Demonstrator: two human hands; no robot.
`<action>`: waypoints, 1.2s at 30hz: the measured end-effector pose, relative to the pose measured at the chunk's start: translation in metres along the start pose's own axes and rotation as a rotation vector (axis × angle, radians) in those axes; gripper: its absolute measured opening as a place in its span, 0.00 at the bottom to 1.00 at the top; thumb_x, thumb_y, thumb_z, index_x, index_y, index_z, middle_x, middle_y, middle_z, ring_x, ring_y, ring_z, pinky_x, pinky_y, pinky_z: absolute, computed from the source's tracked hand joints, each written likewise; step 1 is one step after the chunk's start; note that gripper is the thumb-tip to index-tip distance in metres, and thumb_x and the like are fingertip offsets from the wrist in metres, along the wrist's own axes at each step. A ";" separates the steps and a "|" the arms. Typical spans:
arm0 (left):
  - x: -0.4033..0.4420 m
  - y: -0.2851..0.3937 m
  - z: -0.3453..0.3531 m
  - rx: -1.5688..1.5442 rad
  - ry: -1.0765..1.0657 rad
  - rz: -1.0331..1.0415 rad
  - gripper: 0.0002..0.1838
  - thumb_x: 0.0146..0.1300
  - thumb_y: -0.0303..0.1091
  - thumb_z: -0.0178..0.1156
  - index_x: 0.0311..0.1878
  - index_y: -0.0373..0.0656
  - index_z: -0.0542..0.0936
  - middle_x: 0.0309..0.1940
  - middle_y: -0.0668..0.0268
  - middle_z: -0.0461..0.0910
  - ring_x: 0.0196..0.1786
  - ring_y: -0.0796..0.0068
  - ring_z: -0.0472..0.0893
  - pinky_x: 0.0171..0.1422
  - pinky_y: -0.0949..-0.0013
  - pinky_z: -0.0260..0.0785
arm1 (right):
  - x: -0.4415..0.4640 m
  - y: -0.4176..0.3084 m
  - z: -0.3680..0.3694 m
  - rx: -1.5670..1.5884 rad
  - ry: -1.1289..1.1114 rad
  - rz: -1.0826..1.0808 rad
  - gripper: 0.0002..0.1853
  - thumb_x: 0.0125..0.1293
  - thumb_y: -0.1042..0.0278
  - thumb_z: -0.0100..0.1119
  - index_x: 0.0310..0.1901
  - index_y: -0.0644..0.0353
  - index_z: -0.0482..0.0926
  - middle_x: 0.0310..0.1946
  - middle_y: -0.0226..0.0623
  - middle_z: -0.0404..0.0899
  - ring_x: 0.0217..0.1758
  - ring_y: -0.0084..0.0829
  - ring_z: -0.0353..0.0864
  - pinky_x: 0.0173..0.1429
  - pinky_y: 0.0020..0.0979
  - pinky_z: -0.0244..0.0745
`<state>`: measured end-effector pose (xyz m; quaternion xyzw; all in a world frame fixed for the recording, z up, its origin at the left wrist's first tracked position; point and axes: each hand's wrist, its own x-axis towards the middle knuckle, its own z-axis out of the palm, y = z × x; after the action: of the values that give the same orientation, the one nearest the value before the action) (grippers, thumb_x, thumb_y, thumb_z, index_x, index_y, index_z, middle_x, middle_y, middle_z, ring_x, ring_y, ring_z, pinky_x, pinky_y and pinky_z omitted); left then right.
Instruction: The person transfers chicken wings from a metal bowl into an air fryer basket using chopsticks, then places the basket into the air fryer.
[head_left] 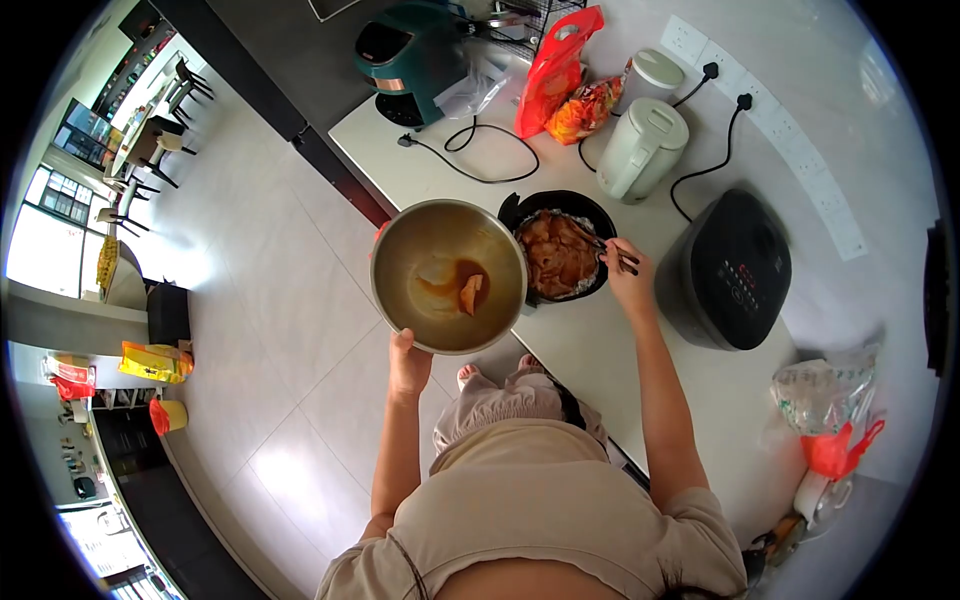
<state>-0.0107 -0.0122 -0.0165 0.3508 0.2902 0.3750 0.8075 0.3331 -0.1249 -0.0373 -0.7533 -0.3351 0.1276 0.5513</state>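
My left hand (408,365) grips the rim of a metal mixing bowl (420,235), tilted beside the counter edge. One piece of marinated meat (471,294) lies in it in a little brown sauce. My right hand (627,268) is closed around dark chopsticks (597,238). Their tips reach into a black air fryer basket (509,212) on the counter, close against the bowl. Slices of sauced meat (553,252) fill the basket over crumpled foil (597,272). Whether the chopstick tips pinch a slice I cannot tell.
On the counter (600,375) stand a black rice cooker (725,270), a pale green kettle (645,150), a lidded canister (655,75), a red bag (556,70) and a green air fryer (405,65). A loose power cord (490,181) lies behind the bowl. Plastic bags (825,395) are at right.
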 end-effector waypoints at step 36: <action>0.003 -0.008 0.007 0.033 -0.140 -0.111 0.46 0.47 0.60 0.63 0.64 0.38 0.65 0.62 0.62 0.67 0.65 0.65 0.65 0.69 0.60 0.54 | -0.044 -0.109 -0.012 0.546 -0.255 0.302 0.14 0.69 0.63 0.48 0.37 0.68 0.76 0.32 0.46 0.82 0.31 0.35 0.85 0.34 0.26 0.80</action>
<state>-0.0003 -0.0162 -0.0193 0.3726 0.2581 0.2992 0.8397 0.2671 -0.1438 0.0587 -0.5969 -0.2394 0.3864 0.6611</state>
